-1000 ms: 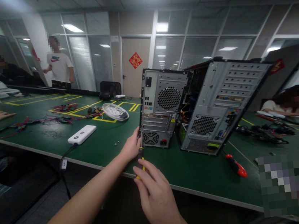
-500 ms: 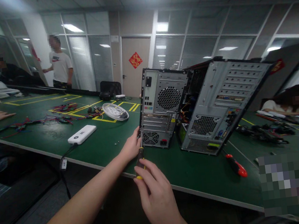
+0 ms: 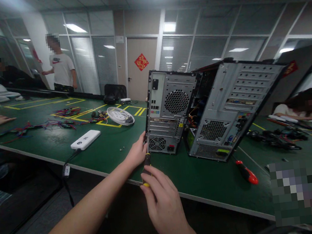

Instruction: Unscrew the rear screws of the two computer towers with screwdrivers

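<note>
A black-and-yellow screwdriver (image 3: 147, 170) is pinched in the fingers of my right hand (image 3: 164, 197), its handle end towards me. It points at the lower left corner of the back of a computer case (image 3: 166, 112); its tip is hard to make out. My left hand (image 3: 136, 152) grips that case at its lower left edge, with the fingertips hidden behind the edge. Right beside stands a second computer case (image 3: 223, 112), tilted in view, with wires showing between the two. In front of it lies a red-and-black screwdriver (image 3: 246, 173).
The green table (image 3: 113, 143) carries a white power bank (image 3: 85, 140) with a cable, small screws (image 3: 122, 149), a white oval basket (image 3: 120, 116) and tangled wires (image 3: 43, 126). Black cables (image 3: 278, 138) lie at right. Other people are around the table; one person (image 3: 61, 68) stands behind.
The screwdriver handle turns slightly in my right fingers. My left hand and both cases stay put. The standing person's head and arm shift a little.
</note>
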A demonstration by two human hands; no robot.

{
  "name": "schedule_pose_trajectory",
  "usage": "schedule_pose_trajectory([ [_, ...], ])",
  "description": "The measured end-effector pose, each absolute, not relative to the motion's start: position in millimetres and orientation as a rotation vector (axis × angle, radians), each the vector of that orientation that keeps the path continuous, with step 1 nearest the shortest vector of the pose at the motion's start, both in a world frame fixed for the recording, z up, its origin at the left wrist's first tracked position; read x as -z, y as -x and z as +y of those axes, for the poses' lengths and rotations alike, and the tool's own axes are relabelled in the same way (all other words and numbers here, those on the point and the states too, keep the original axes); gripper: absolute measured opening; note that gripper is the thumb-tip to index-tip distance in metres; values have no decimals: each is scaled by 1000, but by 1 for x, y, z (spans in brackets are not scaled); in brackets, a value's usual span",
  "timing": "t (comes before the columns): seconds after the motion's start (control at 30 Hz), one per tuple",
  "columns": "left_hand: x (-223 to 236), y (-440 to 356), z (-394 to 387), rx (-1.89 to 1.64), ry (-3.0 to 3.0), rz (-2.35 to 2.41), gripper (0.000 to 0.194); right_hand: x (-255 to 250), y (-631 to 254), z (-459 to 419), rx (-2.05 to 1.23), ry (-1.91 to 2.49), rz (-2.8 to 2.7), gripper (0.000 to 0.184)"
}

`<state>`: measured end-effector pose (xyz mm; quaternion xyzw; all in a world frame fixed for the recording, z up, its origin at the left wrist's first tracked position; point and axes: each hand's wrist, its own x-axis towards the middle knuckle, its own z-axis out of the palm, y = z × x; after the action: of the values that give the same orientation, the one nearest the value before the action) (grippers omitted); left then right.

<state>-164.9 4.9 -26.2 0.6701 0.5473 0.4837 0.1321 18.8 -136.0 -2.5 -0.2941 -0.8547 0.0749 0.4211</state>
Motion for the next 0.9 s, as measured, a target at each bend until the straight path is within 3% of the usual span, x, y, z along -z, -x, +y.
schedule_pose_trajectory([
  [0.47,25,163,4,-1379,-1957,1625,62,-3,-23,-139,-231,702,-2212,44],
  [0.9,24,163,2,-1385,-1947,1614,61,-1,-19,-140,-213,682,-2119,42],
])
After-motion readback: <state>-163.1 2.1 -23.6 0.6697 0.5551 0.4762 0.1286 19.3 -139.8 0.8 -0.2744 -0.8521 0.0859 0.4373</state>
